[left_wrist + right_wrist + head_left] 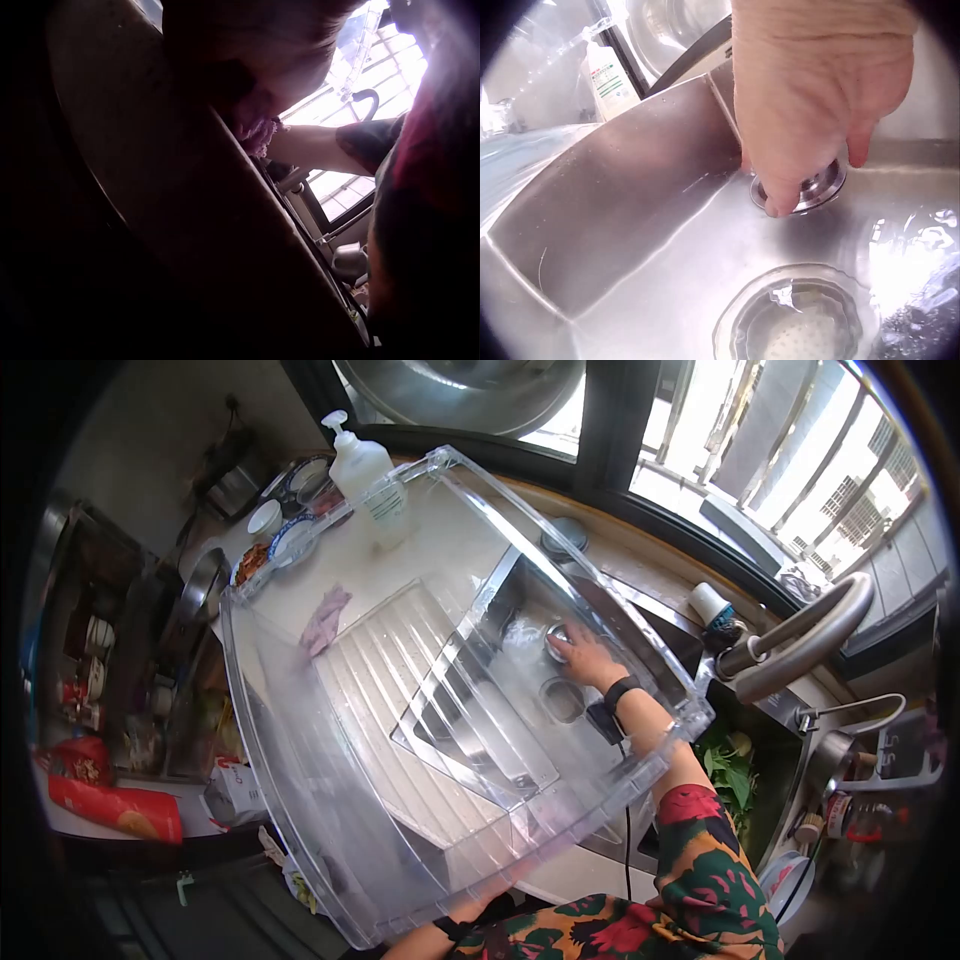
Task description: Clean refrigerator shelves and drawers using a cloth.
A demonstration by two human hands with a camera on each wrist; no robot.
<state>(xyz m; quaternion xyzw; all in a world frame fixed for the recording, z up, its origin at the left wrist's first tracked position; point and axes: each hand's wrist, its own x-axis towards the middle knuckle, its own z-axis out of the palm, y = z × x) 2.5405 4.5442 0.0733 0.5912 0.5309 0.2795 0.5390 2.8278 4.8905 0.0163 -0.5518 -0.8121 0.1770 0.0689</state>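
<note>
My right hand grips a round metal sink strainer close over the bottom of the steel sink. Beside it is the drain hole, with water around it. In the head view, I see the right hand through a large clear plastic drawer, which stands tilted over the sink and counter. Low in the head view, my left hand is blurred behind the drawer's near wall. In the left wrist view, a bunched pink cloth shows right at the left hand; its fingers are hidden in shadow.
Another pink cloth lies on the counter. A white pump bottle stands at the back, with dishes to its left. The curved faucet rises at the right, near a second basin with green leaves.
</note>
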